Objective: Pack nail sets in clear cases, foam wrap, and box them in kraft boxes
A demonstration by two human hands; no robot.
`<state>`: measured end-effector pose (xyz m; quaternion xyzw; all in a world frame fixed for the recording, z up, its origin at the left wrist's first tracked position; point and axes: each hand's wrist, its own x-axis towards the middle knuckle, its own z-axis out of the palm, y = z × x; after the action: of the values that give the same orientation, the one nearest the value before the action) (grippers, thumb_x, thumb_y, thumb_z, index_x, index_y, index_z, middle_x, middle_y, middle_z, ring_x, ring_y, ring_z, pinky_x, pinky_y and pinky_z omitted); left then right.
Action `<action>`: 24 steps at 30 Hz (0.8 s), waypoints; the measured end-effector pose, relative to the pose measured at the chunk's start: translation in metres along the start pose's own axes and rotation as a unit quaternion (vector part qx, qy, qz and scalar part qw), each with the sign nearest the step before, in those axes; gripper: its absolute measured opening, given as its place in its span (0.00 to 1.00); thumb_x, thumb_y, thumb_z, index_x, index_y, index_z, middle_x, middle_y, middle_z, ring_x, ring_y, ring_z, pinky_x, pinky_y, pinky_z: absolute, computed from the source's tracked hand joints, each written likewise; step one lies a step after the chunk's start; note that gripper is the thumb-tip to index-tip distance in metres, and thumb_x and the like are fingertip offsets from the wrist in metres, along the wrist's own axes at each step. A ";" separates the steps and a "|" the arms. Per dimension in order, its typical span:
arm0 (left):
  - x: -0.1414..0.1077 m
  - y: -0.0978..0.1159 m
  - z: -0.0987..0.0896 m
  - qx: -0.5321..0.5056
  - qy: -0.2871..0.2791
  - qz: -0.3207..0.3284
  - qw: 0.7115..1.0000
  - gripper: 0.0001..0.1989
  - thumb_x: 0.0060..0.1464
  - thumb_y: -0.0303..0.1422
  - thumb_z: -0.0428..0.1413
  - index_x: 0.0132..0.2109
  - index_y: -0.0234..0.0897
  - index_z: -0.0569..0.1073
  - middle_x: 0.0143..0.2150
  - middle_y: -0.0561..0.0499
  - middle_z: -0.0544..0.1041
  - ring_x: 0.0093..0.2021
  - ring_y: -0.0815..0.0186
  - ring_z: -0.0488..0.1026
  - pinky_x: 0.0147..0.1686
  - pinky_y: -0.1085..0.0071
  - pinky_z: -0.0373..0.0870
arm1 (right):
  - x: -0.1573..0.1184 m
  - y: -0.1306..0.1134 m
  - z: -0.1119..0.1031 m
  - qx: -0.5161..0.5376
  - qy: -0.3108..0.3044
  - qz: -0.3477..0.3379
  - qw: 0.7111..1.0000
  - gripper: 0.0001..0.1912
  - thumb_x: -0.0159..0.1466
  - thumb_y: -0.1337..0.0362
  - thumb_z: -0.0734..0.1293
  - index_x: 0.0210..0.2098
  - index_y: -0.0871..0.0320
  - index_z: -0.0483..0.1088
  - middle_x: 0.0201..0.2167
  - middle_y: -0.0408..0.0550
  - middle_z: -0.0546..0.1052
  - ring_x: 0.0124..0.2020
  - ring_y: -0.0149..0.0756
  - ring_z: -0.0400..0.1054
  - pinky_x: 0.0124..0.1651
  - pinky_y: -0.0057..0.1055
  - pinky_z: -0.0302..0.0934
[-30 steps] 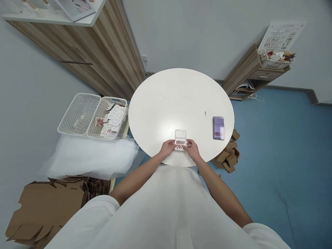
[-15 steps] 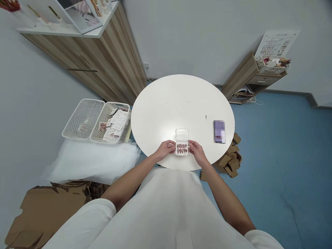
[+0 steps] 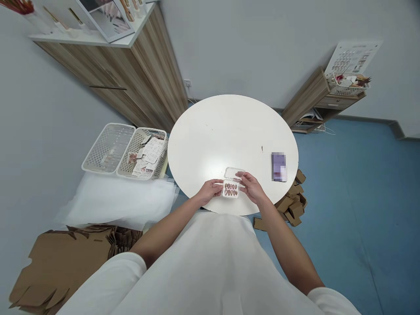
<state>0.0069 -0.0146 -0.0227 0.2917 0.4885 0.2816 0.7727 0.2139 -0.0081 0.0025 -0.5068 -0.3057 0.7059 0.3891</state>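
Observation:
A small clear case point(image 3: 231, 189) with its lid raised is held over the near part of the white round table point(image 3: 229, 127). Two rows of small pinkish-brown nail-shaped pieces lie inside it. My left hand point(image 3: 210, 191) grips the left edge of the case between thumb and fingers. On the other side, my right hand point(image 3: 252, 187) has its fingers at the right edge and against the raised transparent lid point(image 3: 232, 173). A purple packet point(image 3: 278, 166), partly pixelated, lies on the table at the right.
White baskets point(image 3: 142, 153) stand left of the table, one holding cards and packets. Below them are translucent sheets point(image 3: 118, 199) and flattened cardboard point(image 3: 65, 262). Small brown boxes point(image 3: 293, 205) lie by the table's right side. Cabinets point(image 3: 147, 65) stand behind at left and right.
My right hand has moved up from the side of the case to its lid. The lid has tilted, and the view has shifted slightly.

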 end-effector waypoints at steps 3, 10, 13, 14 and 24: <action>0.000 0.000 0.000 -0.025 0.008 0.006 1.000 0.22 0.41 0.37 0.63 0.44 0.34 0.70 0.36 0.47 0.76 0.32 0.71 0.72 0.37 0.70 0.66 | -0.004 -0.001 0.003 0.015 -0.023 0.008 1.000 0.18 0.54 0.52 0.66 0.42 0.52 0.67 0.48 0.47 0.70 0.47 0.38 0.65 0.43 0.38 0.65; 0.001 0.000 0.004 -0.056 0.034 0.014 0.998 0.21 0.41 0.36 0.63 0.44 0.34 0.70 0.34 0.48 0.75 0.32 0.72 0.71 0.35 0.72 0.66 | -0.017 0.000 0.001 0.052 -0.033 0.024 0.998 0.21 0.55 0.51 0.65 0.46 0.51 0.66 0.51 0.48 0.67 0.48 0.40 0.65 0.46 0.40 0.64; 0.001 0.000 0.005 -0.065 0.035 0.019 0.997 0.21 0.40 0.35 0.63 0.43 0.34 0.71 0.32 0.49 0.74 0.31 0.72 0.70 0.35 0.72 0.66 | -0.023 0.000 0.001 0.064 -0.030 0.032 0.997 0.21 0.56 0.49 0.63 0.47 0.49 0.65 0.54 0.48 0.65 0.46 0.39 0.67 0.46 0.39 0.65; 0.001 0.000 0.005 -0.067 0.034 0.019 0.997 0.21 0.40 0.35 0.63 0.43 0.34 0.71 0.32 0.50 0.74 0.31 0.72 0.70 0.35 0.72 0.66 | -0.024 0.001 0.000 0.069 -0.028 0.038 0.996 0.21 0.56 0.49 0.63 0.47 0.49 0.64 0.53 0.47 0.66 0.45 0.38 0.68 0.45 0.39 0.65; 0.001 0.002 0.019 -0.067 0.018 0.027 0.997 0.18 0.42 0.38 0.61 0.42 0.34 0.72 0.37 0.47 0.74 0.36 0.68 0.71 0.38 0.69 0.65 | -0.032 0.017 -0.003 0.013 0.027 0.071 0.997 0.20 0.52 0.59 0.69 0.44 0.52 0.65 0.35 0.45 0.75 0.36 0.36 0.72 0.45 0.39 0.67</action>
<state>0.0242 -0.0162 -0.0155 0.2474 0.4747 0.3399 0.7733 0.2186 -0.0437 0.0028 -0.5414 -0.2492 0.7214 0.3526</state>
